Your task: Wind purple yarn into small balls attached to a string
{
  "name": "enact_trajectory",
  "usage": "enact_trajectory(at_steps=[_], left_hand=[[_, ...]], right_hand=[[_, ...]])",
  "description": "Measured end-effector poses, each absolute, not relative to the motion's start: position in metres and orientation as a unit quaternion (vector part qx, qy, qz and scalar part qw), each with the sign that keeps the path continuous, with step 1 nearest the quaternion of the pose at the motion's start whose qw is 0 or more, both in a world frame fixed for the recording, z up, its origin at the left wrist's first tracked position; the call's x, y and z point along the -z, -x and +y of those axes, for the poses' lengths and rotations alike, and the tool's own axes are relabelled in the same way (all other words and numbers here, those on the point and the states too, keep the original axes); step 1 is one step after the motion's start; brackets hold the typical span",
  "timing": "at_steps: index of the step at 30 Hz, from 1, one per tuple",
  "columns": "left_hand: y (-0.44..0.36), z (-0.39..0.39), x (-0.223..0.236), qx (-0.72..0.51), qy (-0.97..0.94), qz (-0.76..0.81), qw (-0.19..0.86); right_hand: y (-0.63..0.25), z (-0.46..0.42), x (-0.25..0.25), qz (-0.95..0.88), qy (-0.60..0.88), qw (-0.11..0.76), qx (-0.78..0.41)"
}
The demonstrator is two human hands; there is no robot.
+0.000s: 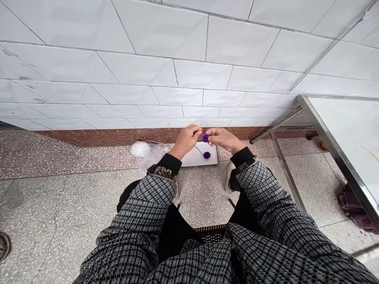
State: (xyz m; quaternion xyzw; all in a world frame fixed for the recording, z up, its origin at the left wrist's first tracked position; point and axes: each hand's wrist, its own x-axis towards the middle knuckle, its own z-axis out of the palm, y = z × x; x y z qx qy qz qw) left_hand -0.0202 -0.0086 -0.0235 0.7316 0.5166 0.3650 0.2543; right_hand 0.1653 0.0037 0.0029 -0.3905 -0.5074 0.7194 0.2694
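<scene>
My left hand (187,140) is closed in a pinch, its fingertips close to a small purple crocheted piece (206,138). My right hand (223,139) grips that piece between thumb and fingers. A thin line spans the short gap between the left fingertips and the piece; whether it is yarn or a slim hook I cannot tell. Below, a small ball of dark purple yarn (207,155) lies on a white tray-like box lid (189,159) with a dark edge. From the ball a strand of yarn (199,150) runs up toward my left hand.
Left of the lid, white yarn (140,149) sits by a clear plastic bag (152,156) on the speckled floor. A white tiled wall (189,75) rises in front. At right stands a metal-framed table (340,157), with a dark purple bundle (357,209) beneath.
</scene>
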Motion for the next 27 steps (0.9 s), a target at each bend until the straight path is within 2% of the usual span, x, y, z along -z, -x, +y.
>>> enact_trajectory(at_steps=[4,6,9,12,15,17,22,27], left_hand=[[0.011,-0.012,0.028,-0.345,-0.739,0.496,0.298],[0.006,-0.017,0.027,-0.322,-0.776,0.444,0.312],[0.004,-0.023,0.024,-0.312,-0.806,0.409,0.293],[0.009,-0.022,0.021,-0.330,-0.797,0.437,0.255],[0.015,-0.018,0.022,-0.346,-0.777,0.467,0.241],[0.017,-0.015,0.024,-0.346,-0.769,0.475,0.252],[0.013,-0.013,0.030,-0.341,-0.747,0.492,0.289],[0.005,-0.021,0.029,-0.293,-0.803,0.421,0.304]], right_hand=[[-0.164,0.011,-0.001,-0.410,0.394,0.410,-0.713],[-0.162,0.015,0.004,-0.418,0.434,0.437,-0.668],[-0.163,0.018,0.009,-0.510,0.520,0.385,-0.566],[-0.166,0.013,0.007,-0.622,0.537,0.273,-0.501],[-0.170,0.007,0.000,-0.634,0.464,0.189,-0.589],[-0.171,0.004,-0.005,-0.600,0.411,0.185,-0.661],[-0.169,0.006,-0.006,-0.504,0.407,0.300,-0.701],[-0.165,0.014,0.003,-0.469,0.469,0.395,-0.635]])
